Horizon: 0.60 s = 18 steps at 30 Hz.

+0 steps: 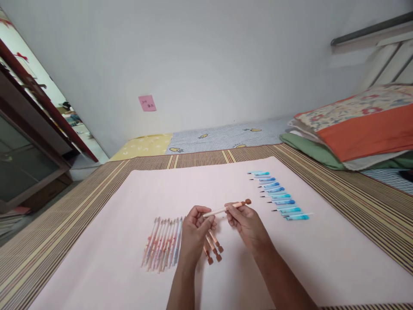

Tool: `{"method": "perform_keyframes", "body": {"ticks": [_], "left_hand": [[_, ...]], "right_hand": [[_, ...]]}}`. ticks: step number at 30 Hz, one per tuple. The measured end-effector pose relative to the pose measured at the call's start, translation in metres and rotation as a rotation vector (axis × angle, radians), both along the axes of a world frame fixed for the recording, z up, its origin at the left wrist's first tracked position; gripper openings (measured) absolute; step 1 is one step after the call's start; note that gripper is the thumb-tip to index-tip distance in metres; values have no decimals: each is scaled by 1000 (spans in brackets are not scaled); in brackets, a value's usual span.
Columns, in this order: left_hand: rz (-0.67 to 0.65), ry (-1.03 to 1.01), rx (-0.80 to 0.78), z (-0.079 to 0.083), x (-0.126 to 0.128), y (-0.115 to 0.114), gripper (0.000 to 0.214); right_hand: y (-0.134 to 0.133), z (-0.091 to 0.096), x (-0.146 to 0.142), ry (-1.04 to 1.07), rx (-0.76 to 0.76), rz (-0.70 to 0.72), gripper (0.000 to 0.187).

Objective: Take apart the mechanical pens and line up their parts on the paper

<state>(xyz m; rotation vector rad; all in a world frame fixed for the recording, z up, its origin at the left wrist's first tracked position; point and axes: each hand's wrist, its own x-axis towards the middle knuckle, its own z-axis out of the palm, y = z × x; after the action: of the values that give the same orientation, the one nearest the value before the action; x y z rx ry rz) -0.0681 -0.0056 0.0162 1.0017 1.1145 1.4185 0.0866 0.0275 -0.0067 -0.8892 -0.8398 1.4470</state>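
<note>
Between my two hands is a slim pale-orange pen [217,212] with a brown square-shaped top, tilted slightly up to the right. My left hand [195,230] pinches its pale left end. The fingers of my right hand [247,224] close round its orange part, near the brown top. Below, several matching pens [213,244] with brown tops lie on the pale sheet, partly hidden by my left hand. To the left of that hand a row of pens with reddish patterns [161,245] lies side by side.
Several blue pens [277,196] lie in a slanting column at the right of the pale sheet [97,258]. A striped mat [338,206] is under the sheet. Folded bedding [364,125] is piled at the far right. The wall [219,64] rises behind, with a pink note [147,103].
</note>
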Motion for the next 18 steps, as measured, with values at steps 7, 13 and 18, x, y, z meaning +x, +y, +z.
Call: {"method": "perform_keyframes", "body": {"ticks": [7,13,18], "left_hand": [[-3,-32,-135,5,15,-9,39],[-58,26,-192,6,23,-14,45],[-22,63,-175,-1,26,-13,47]], "right_hand": [[-3,4,5,-177,159,-95,35],[-5,6,8,-241,236,-104,31],[-8,12,8,-295,278,-93,31]]}}
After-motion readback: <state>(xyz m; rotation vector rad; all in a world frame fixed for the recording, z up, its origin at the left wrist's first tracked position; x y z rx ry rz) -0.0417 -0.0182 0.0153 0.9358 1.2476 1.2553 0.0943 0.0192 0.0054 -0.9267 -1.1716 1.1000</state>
